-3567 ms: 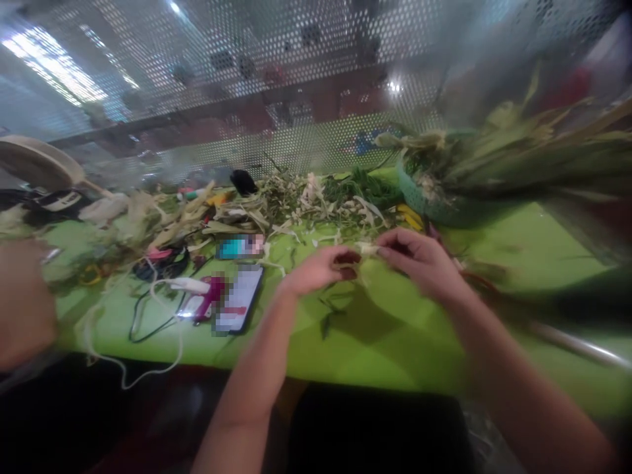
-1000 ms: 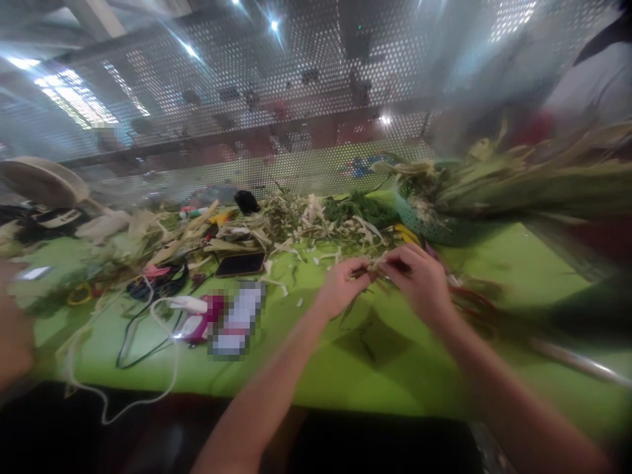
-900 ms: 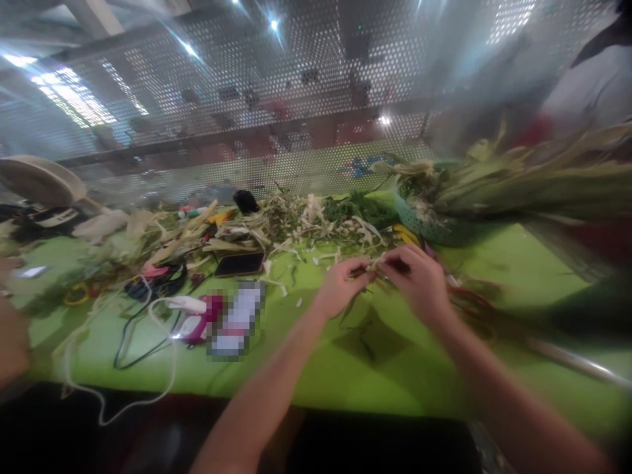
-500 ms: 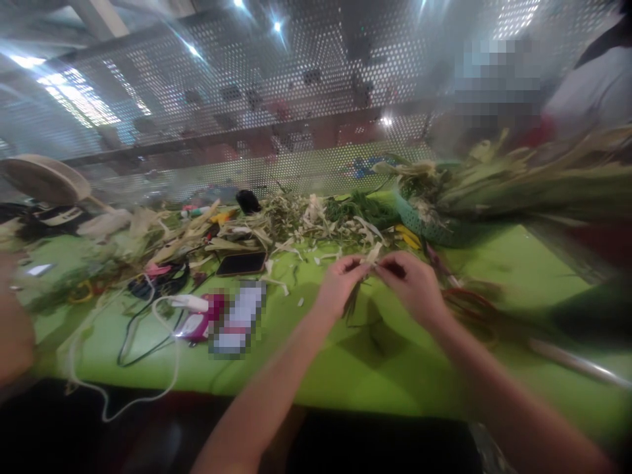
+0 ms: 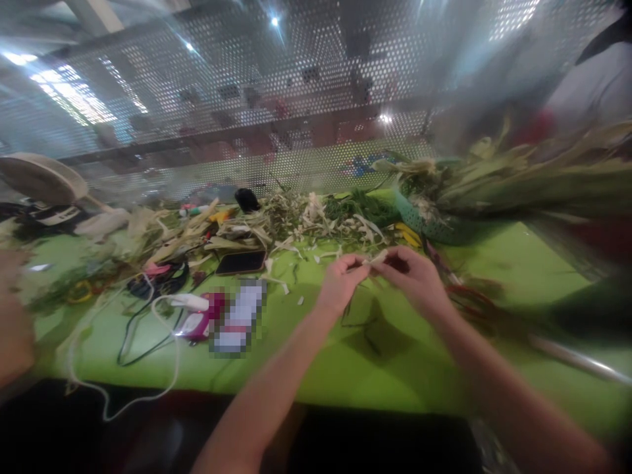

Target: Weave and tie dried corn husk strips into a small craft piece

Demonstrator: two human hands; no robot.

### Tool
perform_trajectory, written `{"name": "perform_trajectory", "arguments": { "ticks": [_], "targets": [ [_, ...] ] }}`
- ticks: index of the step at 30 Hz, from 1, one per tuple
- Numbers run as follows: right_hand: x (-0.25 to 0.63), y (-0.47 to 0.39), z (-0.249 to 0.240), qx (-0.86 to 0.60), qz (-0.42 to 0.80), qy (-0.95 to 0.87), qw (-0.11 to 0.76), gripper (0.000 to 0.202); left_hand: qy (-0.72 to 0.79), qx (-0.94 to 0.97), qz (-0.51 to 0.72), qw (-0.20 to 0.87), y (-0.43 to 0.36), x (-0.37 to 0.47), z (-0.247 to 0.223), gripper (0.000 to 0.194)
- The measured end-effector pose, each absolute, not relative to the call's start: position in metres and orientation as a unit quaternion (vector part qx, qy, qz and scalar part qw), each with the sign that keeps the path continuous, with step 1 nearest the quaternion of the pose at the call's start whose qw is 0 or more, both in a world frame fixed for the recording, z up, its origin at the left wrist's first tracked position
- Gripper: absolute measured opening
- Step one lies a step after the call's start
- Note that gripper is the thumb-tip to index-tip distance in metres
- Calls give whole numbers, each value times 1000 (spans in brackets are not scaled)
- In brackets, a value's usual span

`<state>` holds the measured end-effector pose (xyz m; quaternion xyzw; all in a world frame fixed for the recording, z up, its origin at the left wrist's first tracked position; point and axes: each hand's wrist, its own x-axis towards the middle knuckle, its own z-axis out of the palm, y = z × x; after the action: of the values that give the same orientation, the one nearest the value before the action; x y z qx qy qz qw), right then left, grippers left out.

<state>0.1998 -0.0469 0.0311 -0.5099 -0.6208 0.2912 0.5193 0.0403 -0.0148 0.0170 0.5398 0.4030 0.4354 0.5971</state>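
Note:
Both hands meet over the green table (image 5: 316,355), fingertips nearly touching. My left hand (image 5: 343,280) is closed, its fingers pinching a small pale husk piece (image 5: 376,259) from the left. From the right, my right hand (image 5: 409,271) pinches the same pale piece. Thin dark stems (image 5: 348,306) hang below my left hand. Just behind the hands lies a heap of husk scraps and greenery (image 5: 316,214).
A dark phone (image 5: 241,263), a blurred-out device (image 5: 239,317), a magenta item (image 5: 210,316) and a white cable (image 5: 178,355) lie left. Behind right is a green basket (image 5: 424,220) with long leaves. Red-handled scissors (image 5: 469,299) lie right. A person's arm (image 5: 14,322) shows far left.
The pale piece, upright between the fingers before, now leans to the right. My right hand has moved slightly up and its fingers have turned a little.

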Motion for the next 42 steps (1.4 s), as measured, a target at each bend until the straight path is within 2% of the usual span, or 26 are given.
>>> {"name": "perform_trajectory", "arguments": {
  "ticks": [8, 16, 20, 24, 29, 33, 38, 42],
  "targets": [
    [205, -42, 25, -524, 211, -635, 527, 15, 382, 592, 406, 582, -16, 40, 23, 27],
    [204, -44, 24, -521, 145, -679, 497, 13, 372, 637, 390, 551, -10, 35, 19, 18],
    [197, -45, 23, -530, 216, -641, 512, 14, 365, 594, 418, 582, -6, 37, 16, 17],
    [191, -47, 20, -539, 292, -618, 492, 30, 366, 500, 485, 617, -7, 43, 12, 18],
    [189, -45, 13, -550, 281, -624, 479, 23, 395, 469, 505, 608, -12, 47, 11, 20],
    [187, -45, 10, -546, 255, -633, 485, 16, 405, 449, 521, 602, -14, 49, 12, 15],
    [186, -45, 6, -522, 192, -676, 483, 13, 368, 343, 553, 664, -13, 53, 5, 9],
    [186, -43, 3, -512, 237, -656, 501, 17, 365, 301, 545, 692, -10, 51, 2, 14]
  ]
}}
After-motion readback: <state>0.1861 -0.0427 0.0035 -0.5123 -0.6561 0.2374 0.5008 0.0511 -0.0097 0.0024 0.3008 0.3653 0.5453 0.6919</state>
